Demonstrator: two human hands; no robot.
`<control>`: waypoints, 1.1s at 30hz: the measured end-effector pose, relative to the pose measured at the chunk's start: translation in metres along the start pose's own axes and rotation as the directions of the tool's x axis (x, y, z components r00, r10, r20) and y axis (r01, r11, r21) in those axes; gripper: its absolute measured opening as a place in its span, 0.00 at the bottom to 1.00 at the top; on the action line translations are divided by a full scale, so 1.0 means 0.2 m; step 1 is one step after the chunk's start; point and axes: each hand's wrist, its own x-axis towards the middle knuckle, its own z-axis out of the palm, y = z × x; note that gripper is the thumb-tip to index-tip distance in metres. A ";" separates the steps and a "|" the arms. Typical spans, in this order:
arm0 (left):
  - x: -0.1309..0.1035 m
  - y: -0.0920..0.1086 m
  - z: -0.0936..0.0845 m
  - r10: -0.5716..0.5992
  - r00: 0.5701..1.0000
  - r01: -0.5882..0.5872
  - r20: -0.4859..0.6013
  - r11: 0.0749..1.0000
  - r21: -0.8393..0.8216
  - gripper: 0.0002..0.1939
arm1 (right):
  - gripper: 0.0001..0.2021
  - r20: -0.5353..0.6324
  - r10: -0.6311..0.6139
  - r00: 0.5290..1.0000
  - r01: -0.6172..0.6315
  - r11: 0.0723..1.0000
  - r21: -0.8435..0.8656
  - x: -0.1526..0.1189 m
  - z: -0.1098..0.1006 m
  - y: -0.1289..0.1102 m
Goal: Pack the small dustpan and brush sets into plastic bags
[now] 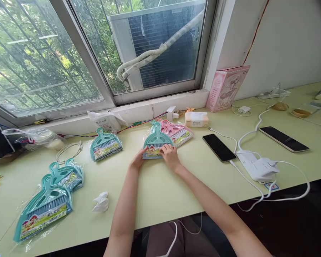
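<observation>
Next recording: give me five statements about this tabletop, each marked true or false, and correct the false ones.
1. The left-hand grip and right-hand grip are both on a teal dustpan. True.
2. The pink dustpan lies left of that one. False: the pink dustpan lies to its right, partly behind.
3. Two phones lie to the right of the hands. True.
4. The crumpled tissue is on the windowsill. False: the crumpled tissue is on the table.
5. The pink box stands upright. True.

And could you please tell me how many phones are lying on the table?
2: the left phone lies just left of the white power strip; the right phone lies farther right, past the strip.
</observation>
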 end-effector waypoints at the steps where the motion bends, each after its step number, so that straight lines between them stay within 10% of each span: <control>1: 0.01 0.00 0.00 -0.009 1.000 0.008 -0.021 1.000 -0.017 0.16 | 0.04 -0.003 -0.017 1.000 0.017 1.000 -0.001 0.00 0.00 0.00; 20: 0.04 0.03 -0.03 0.024 0.968 -0.084 -0.251 0.969 -0.231 0.13 | 0.17 0.056 -0.560 0.827 0.562 0.817 -0.126 -0.03 -0.07 -0.03; 28: 0.00 0.08 -0.09 0.103 0.951 -0.162 -0.291 0.969 -0.189 0.19 | 0.11 0.023 -0.040 0.999 0.036 0.989 0.143 0.00 0.00 0.01; 30: -0.01 0.07 -0.08 0.106 0.958 -0.158 -0.265 0.971 -0.182 0.18 | 0.13 0.033 0.132 0.991 -0.133 0.893 0.431 0.02 0.00 0.01; 33: -0.02 0.05 -0.07 0.114 0.974 -0.147 -0.195 0.975 -0.167 0.18 | 0.19 0.248 0.344 0.906 -0.397 0.480 0.782 0.03 0.02 -0.02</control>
